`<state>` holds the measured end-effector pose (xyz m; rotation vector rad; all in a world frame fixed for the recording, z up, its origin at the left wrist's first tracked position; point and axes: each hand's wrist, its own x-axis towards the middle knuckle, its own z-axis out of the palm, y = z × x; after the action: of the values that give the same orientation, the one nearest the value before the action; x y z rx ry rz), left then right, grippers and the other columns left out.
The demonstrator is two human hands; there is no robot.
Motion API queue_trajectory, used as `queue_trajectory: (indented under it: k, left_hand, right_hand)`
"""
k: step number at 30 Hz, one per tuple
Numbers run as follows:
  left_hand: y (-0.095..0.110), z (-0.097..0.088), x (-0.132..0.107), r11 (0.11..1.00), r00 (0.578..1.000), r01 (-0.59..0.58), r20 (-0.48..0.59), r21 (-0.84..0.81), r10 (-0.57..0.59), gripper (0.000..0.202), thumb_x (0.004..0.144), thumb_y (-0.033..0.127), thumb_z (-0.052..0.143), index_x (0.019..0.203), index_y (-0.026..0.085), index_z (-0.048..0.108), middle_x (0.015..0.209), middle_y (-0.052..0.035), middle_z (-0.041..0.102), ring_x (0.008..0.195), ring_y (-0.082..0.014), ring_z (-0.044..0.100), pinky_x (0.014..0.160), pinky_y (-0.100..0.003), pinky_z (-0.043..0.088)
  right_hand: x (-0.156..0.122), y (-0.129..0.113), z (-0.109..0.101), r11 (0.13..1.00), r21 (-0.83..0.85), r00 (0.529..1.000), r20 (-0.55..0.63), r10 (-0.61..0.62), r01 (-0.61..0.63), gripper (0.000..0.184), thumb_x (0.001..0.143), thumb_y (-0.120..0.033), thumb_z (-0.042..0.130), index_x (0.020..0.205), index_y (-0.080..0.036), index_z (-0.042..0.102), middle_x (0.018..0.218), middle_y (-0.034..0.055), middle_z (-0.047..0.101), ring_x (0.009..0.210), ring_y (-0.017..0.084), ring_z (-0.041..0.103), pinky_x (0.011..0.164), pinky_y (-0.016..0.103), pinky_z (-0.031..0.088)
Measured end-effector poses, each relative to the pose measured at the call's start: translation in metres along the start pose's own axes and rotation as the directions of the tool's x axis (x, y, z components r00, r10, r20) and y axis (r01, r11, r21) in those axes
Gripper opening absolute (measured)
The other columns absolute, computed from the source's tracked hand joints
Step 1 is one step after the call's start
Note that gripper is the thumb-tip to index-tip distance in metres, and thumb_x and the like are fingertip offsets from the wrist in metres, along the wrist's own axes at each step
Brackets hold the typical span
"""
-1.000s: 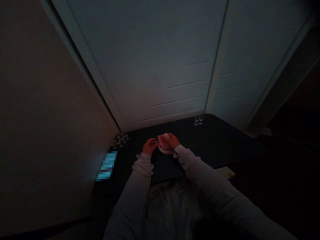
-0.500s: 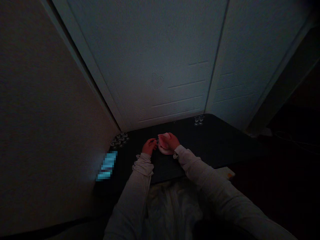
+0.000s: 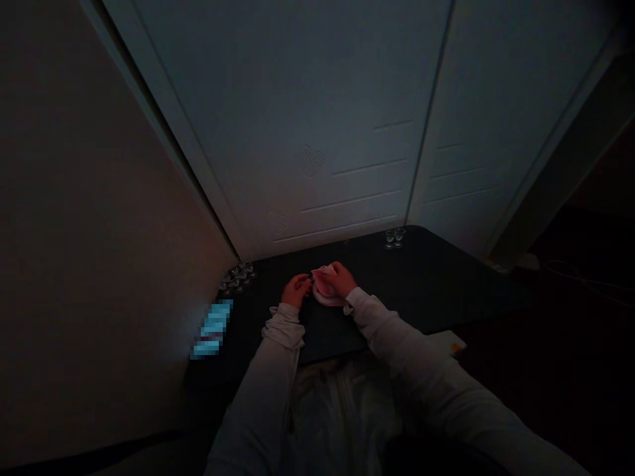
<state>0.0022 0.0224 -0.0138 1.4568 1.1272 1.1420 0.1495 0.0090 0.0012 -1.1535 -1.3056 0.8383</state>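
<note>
resting under the right hand (image 3: 342, 281), a pink cloth (image 3: 325, 285), seemingly bunched.

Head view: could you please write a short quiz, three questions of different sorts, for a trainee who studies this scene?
1. Multiple choice: the pink cloth is A) lying loose, B) gripped in the right hand, C) hung on a door.
2. True or false: two small glasses stand near the far edge of the dark table.
3. Fill in: the cluster of glasses stands on the person's ___ side.
Key: 1 B; 2 true; 3 left.
</note>
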Motion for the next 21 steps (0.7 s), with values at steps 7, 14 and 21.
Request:
queue_trajectory:
  k: [7, 14, 21]
  left_hand:
    - [0.003, -0.002, 0.001, 0.998, 1.0, 0.03, 0.0, -0.047, -0.03, 0.041, 0.057, 0.036, 0.055, 0.09, 0.012, 0.049, 0.067, -0.0039, 0.056, 0.052, -0.0075, 0.048, 0.049, -0.022, 0.038]
    - [0.003, -0.003, 0.001, 0.997, 0.999, 0.031, -0.012, -0.075, -0.032, 0.042, 0.053, 0.033, 0.058, 0.089, 0.013, 0.048, 0.07, -0.004, 0.056, 0.055, -0.0084, 0.049, 0.049, -0.022, 0.038]
    - [0.004, 0.0, -0.001, 0.995, 0.999, 0.034, -0.004, -0.098, -0.035, 0.043, 0.048, 0.027, 0.062, 0.086, 0.014, 0.047, 0.073, -0.0034, 0.054, 0.06, -0.0096, 0.049, 0.049, -0.021, 0.039]
  right_hand:
    - [0.007, 0.019, 0.005, 1.0, 0.002, 0.997, -0.079, -0.004, 0.004, 0.043, 0.046, -0.043, 0.059, 0.073, -0.017, 0.04, 0.069, -0.0025, 0.046, 0.063, 0.009, 0.045, 0.059, 0.022, 0.037]
    - [0.006, 0.019, 0.005, 0.999, 0.049, 0.997, -0.072, 0.007, -0.003, 0.05, 0.047, -0.039, 0.059, 0.088, -0.018, 0.04, 0.08, 0.0005, 0.049, 0.071, 0.011, 0.048, 0.064, 0.024, 0.039]
    - [0.005, 0.016, 0.006, 0.992, 0.119, 0.999, -0.033, -0.033, 0.037, 0.052, 0.049, -0.036, 0.06, 0.093, -0.018, 0.039, 0.086, 0.0025, 0.051, 0.077, 0.012, 0.049, 0.069, 0.026, 0.039]
